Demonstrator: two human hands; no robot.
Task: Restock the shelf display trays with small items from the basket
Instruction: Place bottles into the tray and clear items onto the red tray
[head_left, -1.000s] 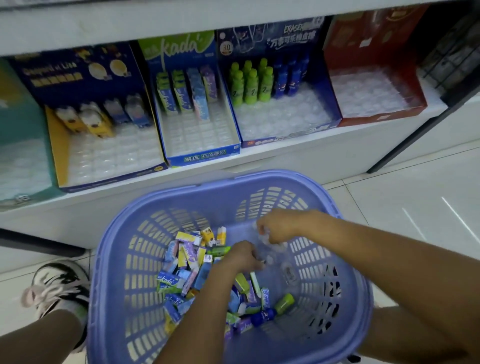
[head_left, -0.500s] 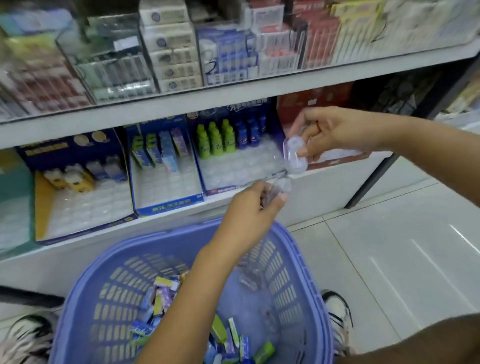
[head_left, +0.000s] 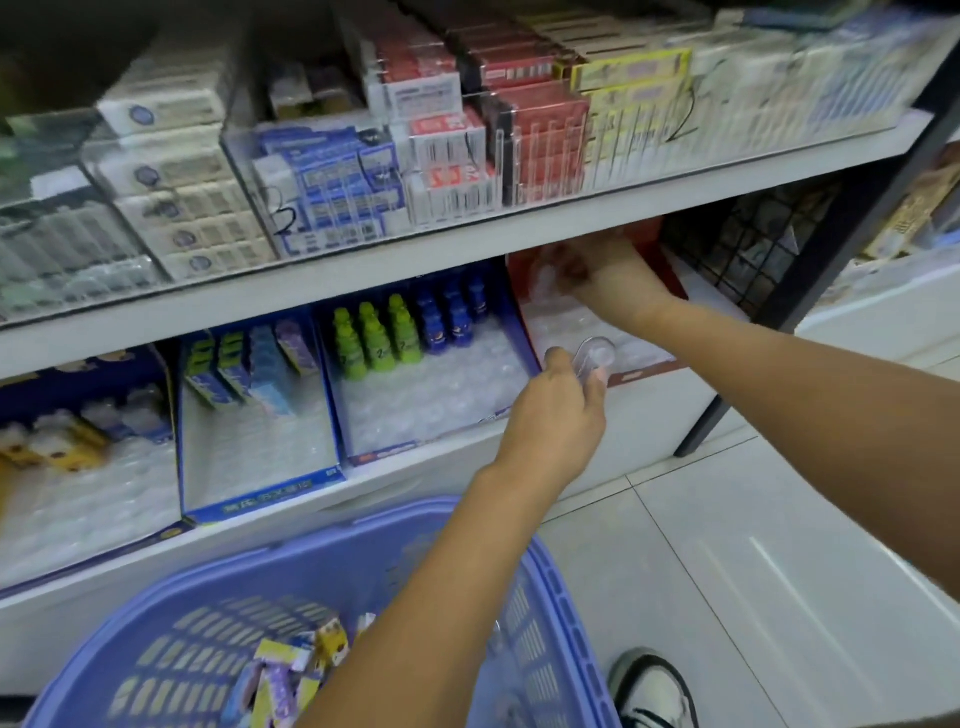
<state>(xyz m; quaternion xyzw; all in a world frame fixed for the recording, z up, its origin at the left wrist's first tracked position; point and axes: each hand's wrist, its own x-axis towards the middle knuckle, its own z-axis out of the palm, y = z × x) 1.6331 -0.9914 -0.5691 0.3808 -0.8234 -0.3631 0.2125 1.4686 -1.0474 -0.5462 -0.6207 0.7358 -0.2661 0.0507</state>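
A purple basket (head_left: 546, 587) sits low in front of me, with several small colourful packets (head_left: 296, 670) in it. My left hand (head_left: 556, 415) is raised at the front edge of the red display tray (head_left: 652, 370) and pinches a clear plastic capsule (head_left: 596, 355). My right hand (head_left: 597, 278) reaches deep into the back of the same red tray under the upper shelf. Its fingers are curled round a small clear item, which is blurred. The red tray's white insert looks mostly bare.
Left of the red tray stand a blue tray with green and blue bottles (head_left: 400, 332), a blue tray of small boxes (head_left: 249, 364) and a yellow-sided tray (head_left: 78, 441). Boxed goods fill the upper shelf (head_left: 467, 234). A black post (head_left: 810, 291) and wire grid (head_left: 753, 249) stand right. My shoe (head_left: 654, 691) is beside the basket.
Both hands rose out of the basket with clear capsules. The right hand then went into the back of the red tray and the left moved up to its front edge.
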